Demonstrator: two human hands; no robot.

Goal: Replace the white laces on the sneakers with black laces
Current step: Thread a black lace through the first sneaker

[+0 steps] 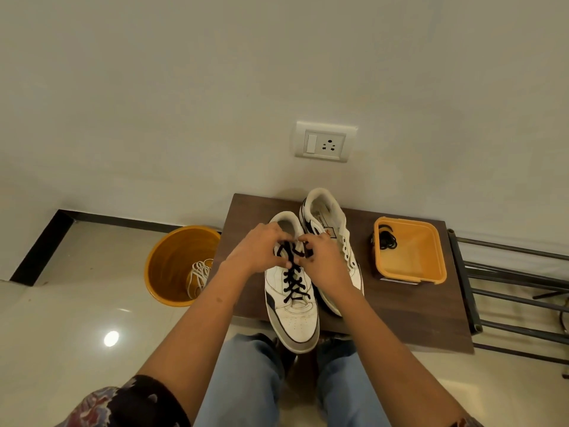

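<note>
Two white sneakers stand on a small dark wooden table [400, 322]. The nearer sneaker [292, 315] carries a black lace [292, 282] crossed up its eyelets. My left hand [255, 251] and my right hand [323, 260] meet over its top eyelets, each pinching an end of the black lace. The second sneaker [329, 220] lies behind and to the right with bare eyelets. A coiled black lace [387, 240] sits in an orange tub [412, 272] at the table's right.
An orange bucket [166, 263] on the floor left of the table holds white laces [197, 277]. A wall socket [324, 142] is above the table. A metal rack [517, 291] stands to the right. My knees are under the table's front edge.
</note>
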